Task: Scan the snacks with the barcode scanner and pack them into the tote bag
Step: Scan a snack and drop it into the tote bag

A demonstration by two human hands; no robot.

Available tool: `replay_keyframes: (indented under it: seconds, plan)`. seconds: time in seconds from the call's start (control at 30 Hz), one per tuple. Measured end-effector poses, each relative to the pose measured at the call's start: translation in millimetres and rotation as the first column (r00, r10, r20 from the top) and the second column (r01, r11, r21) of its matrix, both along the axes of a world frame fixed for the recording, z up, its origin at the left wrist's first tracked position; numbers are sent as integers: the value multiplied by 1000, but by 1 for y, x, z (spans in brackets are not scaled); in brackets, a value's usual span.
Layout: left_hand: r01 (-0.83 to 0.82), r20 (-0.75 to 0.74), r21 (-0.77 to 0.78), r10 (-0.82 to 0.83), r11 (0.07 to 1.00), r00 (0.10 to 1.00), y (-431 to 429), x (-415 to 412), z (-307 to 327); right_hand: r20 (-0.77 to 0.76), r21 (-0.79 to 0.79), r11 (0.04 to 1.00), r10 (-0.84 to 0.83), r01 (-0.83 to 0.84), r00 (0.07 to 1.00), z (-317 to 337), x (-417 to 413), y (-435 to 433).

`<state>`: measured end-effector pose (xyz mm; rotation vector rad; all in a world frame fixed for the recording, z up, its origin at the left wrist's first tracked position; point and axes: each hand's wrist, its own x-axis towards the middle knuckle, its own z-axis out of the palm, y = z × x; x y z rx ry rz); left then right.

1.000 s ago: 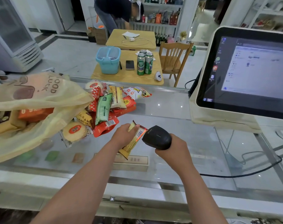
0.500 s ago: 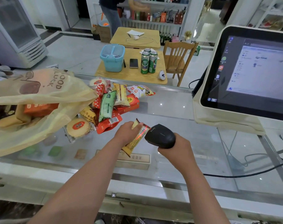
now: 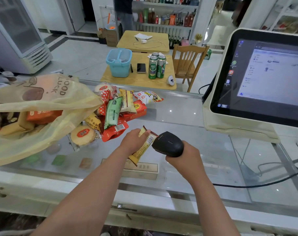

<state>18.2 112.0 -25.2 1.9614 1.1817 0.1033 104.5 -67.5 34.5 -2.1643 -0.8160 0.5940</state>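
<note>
My left hand (image 3: 132, 140) grips a long yellow snack bar (image 3: 143, 147) over the glass counter, barcode side up. My right hand (image 3: 182, 156) holds the black barcode scanner (image 3: 168, 143), whose nose almost touches the bar's barcode. A pile of snacks (image 3: 117, 111) lies on the counter behind my left hand, with a round cake pack (image 3: 82, 135) at its near left. The yellow tote bag (image 3: 42, 99) lies on its side at the left, mouth toward me, with an orange box (image 3: 42, 115) and other packs inside.
A till monitor (image 3: 264, 79) stands at the right on the glass counter (image 3: 187, 116), and the scanner's black cable (image 3: 255, 184) runs right. Beyond the counter are wooden tables (image 3: 139, 80) with cans, a phone and a blue tub, plus a chair (image 3: 187, 63). A person stands by the far shelves.
Both hands stay together over the counter with the bar held at the scanner. The person in the background has straightened up and stepped back; my view has shifted slightly.
</note>
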Motion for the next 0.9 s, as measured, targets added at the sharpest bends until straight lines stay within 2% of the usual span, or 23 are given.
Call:
replay_keyframes:
  seconds: [0.3,0.4,0.5,0.53,0.6,0.67,0.7,0.73,0.8,0.87,0.9]
  plan:
    - [-64,1,32,64,997,998,-11,-1,8,110,-85,996,12,-2,994,-19,2,4]
    - [-151,50,20,150,988,987,-19,-7,10,13,-47,999,15,-14,1000,-36,0,7]
    - [-254,165,-53,260,966,951,-27,-24,8,-81,-101,994,23,-31,996,-40,-4,9]
    - [-296,219,-80,306,952,926,-28,-31,8,-59,-142,990,16,-25,998,-40,-7,12]
    - [-359,293,-123,379,925,878,-26,-49,8,104,-230,973,9,16,995,-35,-18,16]
    - [-411,360,-195,455,890,814,-22,-66,16,274,-184,982,15,37,962,-26,-37,24]
    - [-426,404,-253,495,869,769,-20,-73,23,292,-117,993,21,14,956,-21,-49,31]
    - [-431,444,-296,523,852,728,-18,-81,31,237,-44,999,41,-32,971,-16,-61,38]
    - [-407,491,-342,530,847,691,-14,-98,48,-81,79,990,119,-112,990,-4,-91,56]
    - [-388,504,-354,523,851,688,-12,-117,64,-392,136,979,192,-150,900,4,-126,73]
    - [-380,508,-355,517,854,689,-10,-128,69,-441,162,976,202,-144,874,7,-143,80]
